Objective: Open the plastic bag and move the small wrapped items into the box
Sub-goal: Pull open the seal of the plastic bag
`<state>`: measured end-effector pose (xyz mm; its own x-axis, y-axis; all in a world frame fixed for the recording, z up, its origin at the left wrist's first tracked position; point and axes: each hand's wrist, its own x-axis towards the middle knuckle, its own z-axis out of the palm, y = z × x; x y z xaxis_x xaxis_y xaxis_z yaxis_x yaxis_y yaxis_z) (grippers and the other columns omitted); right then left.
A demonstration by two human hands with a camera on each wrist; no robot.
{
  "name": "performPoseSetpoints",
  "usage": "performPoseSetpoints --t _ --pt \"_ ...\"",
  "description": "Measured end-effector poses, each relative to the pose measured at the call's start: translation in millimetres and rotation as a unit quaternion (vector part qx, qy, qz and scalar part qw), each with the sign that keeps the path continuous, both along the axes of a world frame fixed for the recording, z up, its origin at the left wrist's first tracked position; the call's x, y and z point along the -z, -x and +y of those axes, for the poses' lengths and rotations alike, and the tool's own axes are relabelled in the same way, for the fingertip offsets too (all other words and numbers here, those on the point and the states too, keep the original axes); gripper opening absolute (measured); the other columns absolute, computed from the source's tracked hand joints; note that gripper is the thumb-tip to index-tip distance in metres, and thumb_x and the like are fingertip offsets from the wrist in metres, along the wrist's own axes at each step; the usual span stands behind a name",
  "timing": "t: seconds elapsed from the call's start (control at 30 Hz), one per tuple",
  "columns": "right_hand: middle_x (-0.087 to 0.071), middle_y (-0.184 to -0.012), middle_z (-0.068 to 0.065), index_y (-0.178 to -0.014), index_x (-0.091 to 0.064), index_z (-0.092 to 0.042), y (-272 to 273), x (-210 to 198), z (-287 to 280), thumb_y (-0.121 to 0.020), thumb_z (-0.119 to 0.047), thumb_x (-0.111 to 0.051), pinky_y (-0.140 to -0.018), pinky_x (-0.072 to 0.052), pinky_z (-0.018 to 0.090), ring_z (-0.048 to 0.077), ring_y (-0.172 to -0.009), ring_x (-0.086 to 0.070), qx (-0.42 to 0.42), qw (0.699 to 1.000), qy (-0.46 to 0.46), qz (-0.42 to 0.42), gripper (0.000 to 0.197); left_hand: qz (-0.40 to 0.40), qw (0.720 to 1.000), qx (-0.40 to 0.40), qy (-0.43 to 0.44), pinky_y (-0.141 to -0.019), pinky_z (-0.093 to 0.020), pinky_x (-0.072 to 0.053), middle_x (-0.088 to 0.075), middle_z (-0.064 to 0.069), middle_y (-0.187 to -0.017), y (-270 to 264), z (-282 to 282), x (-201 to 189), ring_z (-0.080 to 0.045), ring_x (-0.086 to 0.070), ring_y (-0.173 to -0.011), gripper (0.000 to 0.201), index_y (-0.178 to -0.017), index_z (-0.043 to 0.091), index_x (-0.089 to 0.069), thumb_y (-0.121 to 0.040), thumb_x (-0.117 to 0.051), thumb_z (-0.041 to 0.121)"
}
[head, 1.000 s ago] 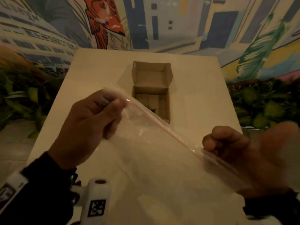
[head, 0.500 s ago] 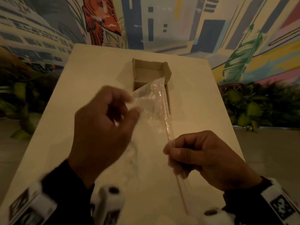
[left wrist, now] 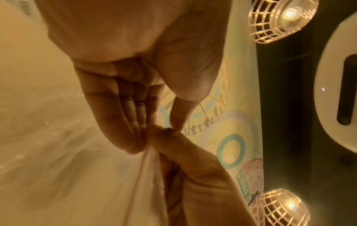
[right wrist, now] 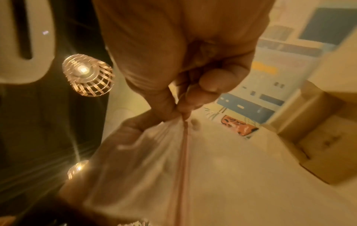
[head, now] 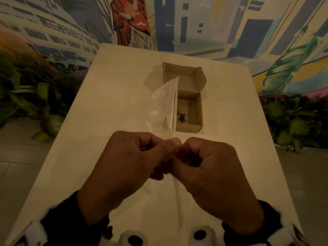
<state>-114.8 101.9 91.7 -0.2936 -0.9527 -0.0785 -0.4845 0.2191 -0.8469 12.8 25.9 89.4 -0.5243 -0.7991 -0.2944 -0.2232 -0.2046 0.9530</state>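
Observation:
A clear plastic bag (head: 162, 107) with a pink zip strip stands on edge above the table, one corner pointing up in front of the box. My left hand (head: 134, 157) and right hand (head: 204, 162) meet at the middle of the zip edge, each pinching it between thumb and fingers. The wrist views show the same pinch on the bag (left wrist: 135, 183) (right wrist: 183, 152). An open cardboard box (head: 188, 107) sits beyond the hands with small dark wrapped items (head: 182, 118) on its floor. The bag looks empty.
The pale table (head: 110, 107) runs from me to a painted mural wall (head: 177, 23). Green plants (head: 292, 121) flank the table on both sides. Lamps (left wrist: 286, 16) hang overhead in the wrist views.
The bag turned from stretched flat between my spread hands to standing on edge. Both hands came together at the middle of the zip strip.

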Motion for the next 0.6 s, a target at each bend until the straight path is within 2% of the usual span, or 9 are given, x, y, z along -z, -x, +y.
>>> performPoseSetpoints --t 0.07,0.13,0.2,0.37,0.5,0.6 --pt "-0.070 -0.063 -0.003 -0.078 -0.070 -0.022 -3.3 -2.4 0.9 -0.073 -0.032 -0.073 -0.057 -0.055 0.017 0.008 -0.059 -0.064 -0.010 1.000 -0.011 0.006 0.012 0.011 0.999 0.006 -0.034 -0.057 -0.031 -0.060 -0.075 -0.010 -0.066 -0.3 -0.8 -0.7 -0.026 -0.072 -0.063 0.026 -0.072 0.012 -0.075 -0.064 -0.065 0.035" --pt "-0.072 -0.069 -0.005 -0.080 -0.070 -0.025 -3.0 -4.9 2.3 -0.069 -0.030 -0.077 -0.061 -0.058 0.021 0.007 -0.062 -0.066 -0.014 0.999 -0.026 -0.043 0.014 0.018 0.997 -0.005 -0.071 -0.059 -0.032 -0.061 -0.075 -0.014 -0.069 -2.2 -3.3 -0.1 -0.029 -0.072 -0.067 0.014 -0.074 0.009 -0.075 -0.074 -0.065 0.020" --pt "-0.072 -0.074 -0.005 -0.079 -0.069 -0.024 -0.8 -4.6 4.8 -0.067 -0.027 -0.079 -0.060 -0.059 0.025 0.009 -0.062 -0.068 0.007 0.997 -0.023 -0.078 0.016 0.024 0.996 -0.006 -0.091 -0.059 -0.032 -0.061 -0.074 -0.016 -0.070 -4.2 -4.2 1.0 -0.030 -0.072 -0.068 0.014 -0.075 0.007 -0.074 -0.079 -0.062 0.013" --pt "-0.070 -0.075 -0.010 -0.076 -0.066 -0.026 -3.4 -4.9 9.8 -0.068 -0.028 -0.078 -0.052 -0.056 0.018 0.007 -0.057 -0.066 0.037 0.997 -0.014 -0.068 0.014 0.031 0.998 0.001 -0.058 -0.055 -0.026 -0.057 -0.074 -0.010 -0.068 -2.2 4.7 4.6 -0.022 -0.071 -0.063 0.011 -0.076 0.009 -0.071 -0.079 -0.062 0.015" --pt "-0.073 -0.068 -0.003 -0.075 -0.070 -0.025 -0.9 -7.1 11.0 -0.072 -0.028 -0.072 -0.052 -0.058 0.024 0.010 -0.057 -0.068 0.032 0.995 -0.030 -0.091 0.005 0.054 0.997 0.011 -0.062 -0.056 -0.022 -0.055 -0.072 -0.008 -0.064 -5.0 6.2 7.6 -0.019 -0.066 -0.060 0.022 -0.070 0.012 -0.072 -0.064 -0.063 0.031" --pt "-0.073 -0.069 0.000 -0.077 -0.072 -0.021 1.2 -8.6 10.6 -0.078 -0.021 -0.066 -0.050 -0.056 0.019 0.010 -0.056 -0.068 0.027 0.989 -0.042 -0.141 0.006 0.071 0.995 0.015 -0.074 -0.055 -0.023 -0.053 -0.068 -0.006 -0.061 -6.5 7.1 8.7 -0.019 -0.061 -0.057 0.024 -0.068 0.013 -0.071 -0.061 -0.063 0.035"
